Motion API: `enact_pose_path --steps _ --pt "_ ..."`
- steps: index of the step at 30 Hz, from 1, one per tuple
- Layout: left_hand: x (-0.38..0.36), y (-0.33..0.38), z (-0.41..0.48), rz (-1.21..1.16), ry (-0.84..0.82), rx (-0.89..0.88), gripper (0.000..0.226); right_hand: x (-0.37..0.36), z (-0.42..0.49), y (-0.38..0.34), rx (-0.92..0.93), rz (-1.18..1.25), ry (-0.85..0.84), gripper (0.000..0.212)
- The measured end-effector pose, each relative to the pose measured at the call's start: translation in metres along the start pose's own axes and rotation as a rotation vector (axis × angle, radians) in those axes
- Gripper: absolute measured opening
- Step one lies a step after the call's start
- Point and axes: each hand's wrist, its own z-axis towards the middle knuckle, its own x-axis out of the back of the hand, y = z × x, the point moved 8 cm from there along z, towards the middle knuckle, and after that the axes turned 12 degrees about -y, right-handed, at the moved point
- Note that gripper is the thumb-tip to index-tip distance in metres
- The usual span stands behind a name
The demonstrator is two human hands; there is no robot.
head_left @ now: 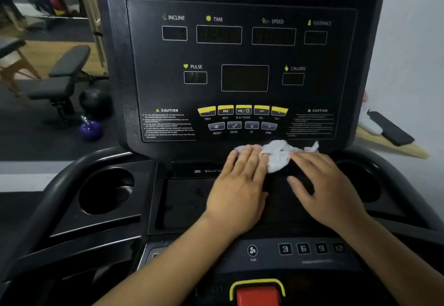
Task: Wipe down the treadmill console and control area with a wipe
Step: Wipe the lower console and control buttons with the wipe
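Note:
The black treadmill console (240,53) fills the middle of the view, with dark displays and yellow and grey buttons (242,111) along its lower part. A crumpled white wipe (278,154) lies on the ledge just under the button rows. My left hand (240,185) lies flat with its fingertips pressing the wipe's left side. My right hand (324,185) is flat too, fingers on the wipe's right side, thumb spread over the recessed tray (182,200). Both palms rest over the tray below the console.
Cup holders sit at the left (105,190) and right (360,180) of the tray. Nearer me are a fan button and number keys (302,249) and a red safety key (258,293). A weight bench (60,77) and a purple kettlebell (91,130) stand on the floor at left.

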Motion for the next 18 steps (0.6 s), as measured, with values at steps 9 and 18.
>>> enact_pose_path --steps 9,18 --pt "0.007 -0.041 -0.029 0.030 -0.002 0.161 0.066 -0.007 0.014 -0.045 0.075 0.041 -0.059 0.054" --pt "0.012 -0.142 -0.110 -0.286 0.078 0.475 0.043 -0.050 0.060 -0.173 0.404 0.053 -0.280 0.068"
